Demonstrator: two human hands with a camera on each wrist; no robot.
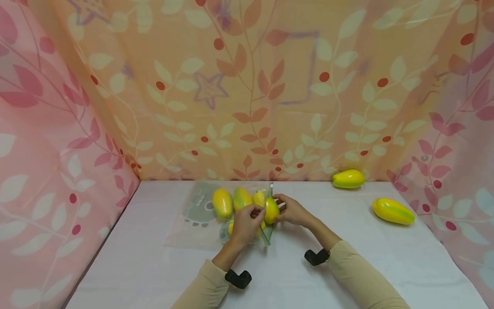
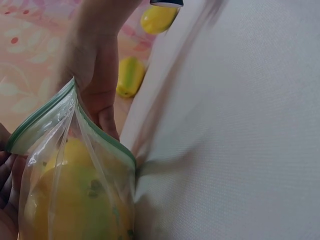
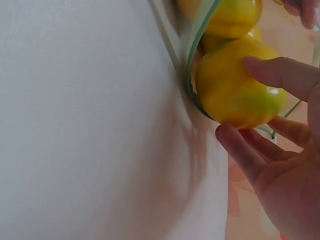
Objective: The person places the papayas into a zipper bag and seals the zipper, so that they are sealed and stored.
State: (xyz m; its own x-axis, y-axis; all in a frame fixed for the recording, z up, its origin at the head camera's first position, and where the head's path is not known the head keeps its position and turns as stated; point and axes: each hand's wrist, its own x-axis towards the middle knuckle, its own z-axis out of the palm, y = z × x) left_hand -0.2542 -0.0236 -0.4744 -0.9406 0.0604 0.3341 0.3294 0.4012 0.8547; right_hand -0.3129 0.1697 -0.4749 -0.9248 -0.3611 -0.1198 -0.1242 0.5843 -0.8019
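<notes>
A clear zip bag (image 1: 181, 229) with a green zip edge and a grey printed figure lies on the table, several yellow-green papayas (image 1: 222, 204) inside it. Its mouth faces right. My left hand (image 1: 246, 225) pinches the upper lip of the mouth and holds it raised. At the opening, my right hand (image 1: 294, 211) holds another papaya (image 3: 237, 85), thumb on one side and fingers on the other. That papaya is partly within the mouth, against more fruit. In the left wrist view, the green zip edge (image 2: 107, 137) stands apart around the fruit.
Two more papayas lie at the right of the table, one by the back edge (image 1: 348, 179) and one nearer the right side (image 1: 393, 211). A white cloth (image 1: 127, 266) covers the table. Patterned curtains (image 1: 173, 107) hang at the back and both sides.
</notes>
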